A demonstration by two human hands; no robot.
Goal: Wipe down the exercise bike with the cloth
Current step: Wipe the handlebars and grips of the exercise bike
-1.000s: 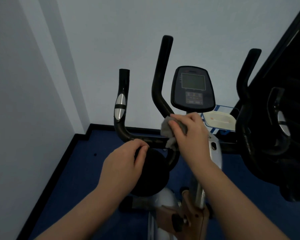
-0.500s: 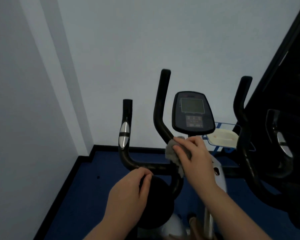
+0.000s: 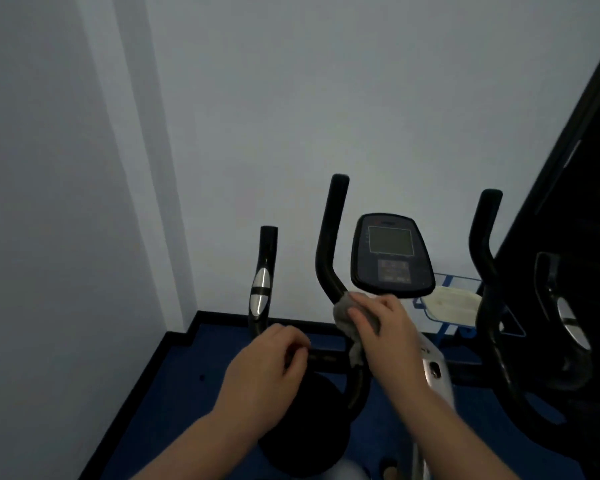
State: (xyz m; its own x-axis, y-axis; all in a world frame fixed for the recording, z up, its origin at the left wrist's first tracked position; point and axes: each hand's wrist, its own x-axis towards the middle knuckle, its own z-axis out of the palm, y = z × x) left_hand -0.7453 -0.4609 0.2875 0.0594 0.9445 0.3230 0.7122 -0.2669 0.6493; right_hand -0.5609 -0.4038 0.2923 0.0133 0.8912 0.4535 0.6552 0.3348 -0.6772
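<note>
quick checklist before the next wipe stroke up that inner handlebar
1. Cloth in the right hand: ok, fingers wrap it.
2. Cloth touching the inner handlebar: ok, bunched around the bend below the upright part.
3. Left hand steadying the bike: ok, gripping the cross bar.
4. Path up the bar: ok, nothing on it up to the tip.
5. Room beside the console: not ok, the right hand sits right under its lower edge.
6. Bar already clean: cannot tell, too dim.
</note>
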